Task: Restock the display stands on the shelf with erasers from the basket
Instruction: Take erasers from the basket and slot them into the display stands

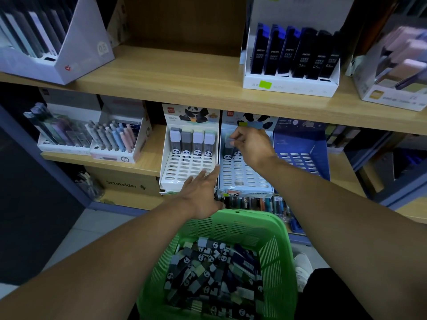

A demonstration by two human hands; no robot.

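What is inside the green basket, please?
The green basket holds a heap of panda-print erasers. Its bottom, and any erasers lower in the heap, are covered.

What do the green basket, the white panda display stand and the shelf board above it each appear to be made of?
Green slotted basket: moulded plastic, slightly glossy, with even vent slits.
White panda display stand: probably printed cardboard, matte, with folded edges; its slotted floor may be plastic.
Light-brown shelf board: wood or wood-look laminate, smooth, with faint grain.

Wooden shelf (147,162) carries two panda display stands (189,155).
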